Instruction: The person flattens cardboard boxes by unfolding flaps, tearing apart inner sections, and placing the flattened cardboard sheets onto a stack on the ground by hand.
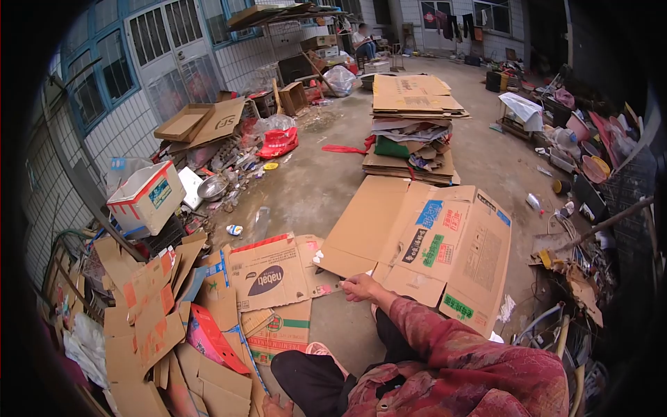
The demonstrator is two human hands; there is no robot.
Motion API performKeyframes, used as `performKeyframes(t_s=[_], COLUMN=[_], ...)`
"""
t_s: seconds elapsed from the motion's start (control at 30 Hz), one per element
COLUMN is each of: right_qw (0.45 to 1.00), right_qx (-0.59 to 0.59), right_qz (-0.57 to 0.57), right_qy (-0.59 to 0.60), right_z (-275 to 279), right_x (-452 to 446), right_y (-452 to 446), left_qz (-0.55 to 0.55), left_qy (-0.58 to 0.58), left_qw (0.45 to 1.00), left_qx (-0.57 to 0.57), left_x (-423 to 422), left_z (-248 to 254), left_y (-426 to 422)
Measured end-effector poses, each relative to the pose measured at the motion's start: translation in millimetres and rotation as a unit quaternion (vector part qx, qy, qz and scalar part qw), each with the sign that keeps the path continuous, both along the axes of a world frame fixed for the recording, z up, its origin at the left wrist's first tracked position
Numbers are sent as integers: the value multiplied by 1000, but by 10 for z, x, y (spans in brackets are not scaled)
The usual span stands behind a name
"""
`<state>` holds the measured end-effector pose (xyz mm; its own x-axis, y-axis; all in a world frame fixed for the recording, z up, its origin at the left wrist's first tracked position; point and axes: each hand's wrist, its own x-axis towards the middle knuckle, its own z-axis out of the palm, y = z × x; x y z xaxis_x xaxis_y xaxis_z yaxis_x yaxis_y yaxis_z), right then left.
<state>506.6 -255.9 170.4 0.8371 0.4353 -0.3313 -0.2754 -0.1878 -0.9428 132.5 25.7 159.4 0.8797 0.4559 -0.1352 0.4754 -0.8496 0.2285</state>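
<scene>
My right hand [361,287] is closed at the near left edge of a large flattened carton [417,243] with blue, green and red print; its fingers seem to pinch something too small to make out. At the bottom edge, my left hand [278,405] is partly in view beside a heap of torn cardboard [149,313], its fingers spread. Between the heap and the large carton lie a brown "nabati" sheet [269,274] and a green and red "PREMIUM" sheet [281,333].
A tied cardboard stack [413,97] stands beyond the large carton. At left are a white box [147,198] and a red bag [279,141]. Household clutter lines the right side, with a branch [604,224] jutting inward. A person [363,42] sits far back.
</scene>
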Motion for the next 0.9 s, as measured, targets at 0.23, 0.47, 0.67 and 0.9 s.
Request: performKeyframes(t_s=[0.23, 0.47, 0.67, 0.9], right_qw=[1000, 1000, 1000, 1000], right_qx=[-8, -8, -10, -8], right_qz=[3, -3, 0, -1], right_qy=[5, 8, 9, 9], right_z=[33, 44, 25, 21], right_x=[-8, -11, 2, 7], right_y=[-17, -26, -35, -42], left_qz=[25, 13, 11, 29], left_qy=[-26, -92, -134, -29], left_qw=[999, 993, 988, 998], left_qx=[-36, -67, -78, -43], left_x=[52, 104, 110, 129], left_z=[189, 386, 462, 527], left_y=[-114, -224, -314, -342])
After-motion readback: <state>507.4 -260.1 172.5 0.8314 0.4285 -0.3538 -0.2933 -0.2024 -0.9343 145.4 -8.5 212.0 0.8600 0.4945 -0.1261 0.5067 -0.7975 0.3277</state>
